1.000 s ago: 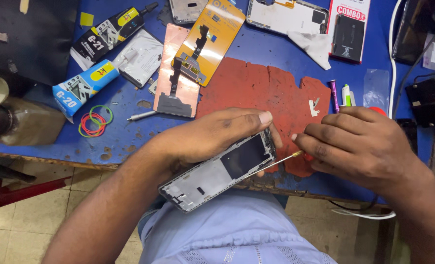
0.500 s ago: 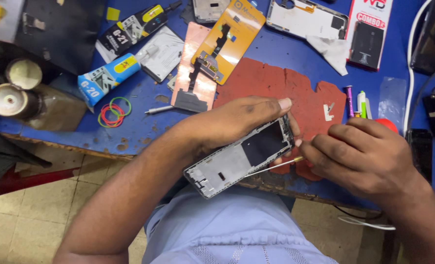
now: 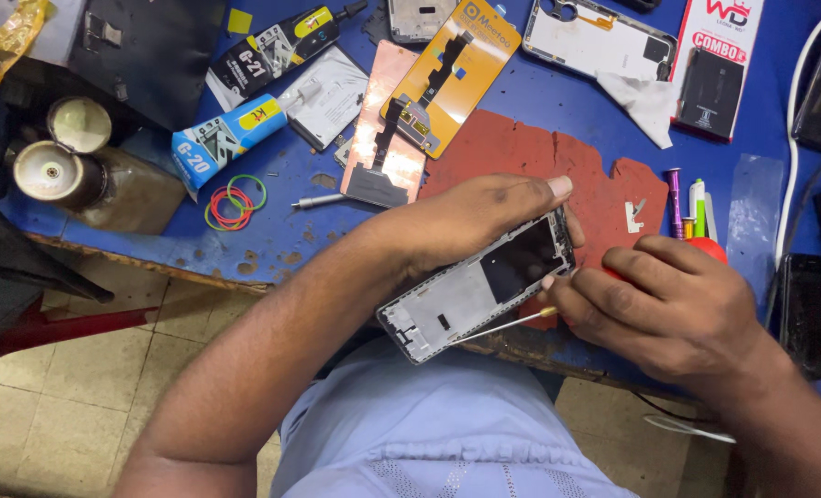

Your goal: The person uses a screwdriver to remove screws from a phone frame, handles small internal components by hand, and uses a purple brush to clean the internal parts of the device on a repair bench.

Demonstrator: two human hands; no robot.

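Head view: phone frame (image 3: 478,287) long axis diagonal, lower-left to upper-right.

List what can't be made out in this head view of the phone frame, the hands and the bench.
- Phone frame: its upper long edge is hidden under the left hand.
- Screwdriver: only the thin shaft shows; the right hand covers most of the red handle.
- Screwdriver tip: too small to tell whether it touches the frame.
- Black phone: partly hidden by the right wrist.
- White cable: cut off by the top edge.
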